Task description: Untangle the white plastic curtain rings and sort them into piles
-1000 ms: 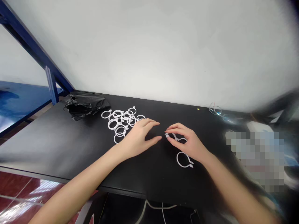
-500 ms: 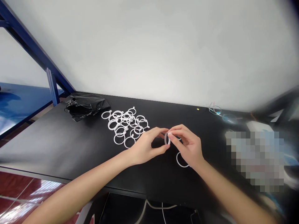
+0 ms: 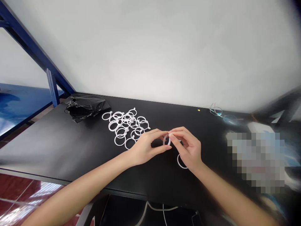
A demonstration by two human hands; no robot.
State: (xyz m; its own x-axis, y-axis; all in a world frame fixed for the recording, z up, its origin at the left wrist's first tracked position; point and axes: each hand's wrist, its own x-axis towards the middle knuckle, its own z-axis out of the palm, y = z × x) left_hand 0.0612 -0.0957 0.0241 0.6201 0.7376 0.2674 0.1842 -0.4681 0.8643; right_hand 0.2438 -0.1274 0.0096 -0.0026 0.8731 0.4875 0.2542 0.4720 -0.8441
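Note:
Between my two hands, a white plastic curtain ring (image 3: 169,142) stands up on edge above the black table. My left hand (image 3: 145,146) pinches it from the left, thumb at its bottom and fingertips at its top. From the other side, my right hand (image 3: 189,147) grips its upper part, where the small eyelet appears to be hidden by the fingertips. Another white curtain ring (image 3: 178,162) lies on the table, partly covered by my right hand. Several more rings (image 3: 128,118), each with a little eyelet, form a loose pile beyond my left hand.
A crumpled black plastic bag (image 3: 98,106) lies at the back left of the black table (image 3: 70,141). Eyeglasses (image 3: 216,108) rest near the wall at the right. A pixelated pale item (image 3: 258,160) sits on the right side. Blue metal framing (image 3: 53,88) stands at the left.
The held ring has turned slightly, showing a wider opening. My right hand has shifted a little to the left, still gripping it. The pile has stayed put.

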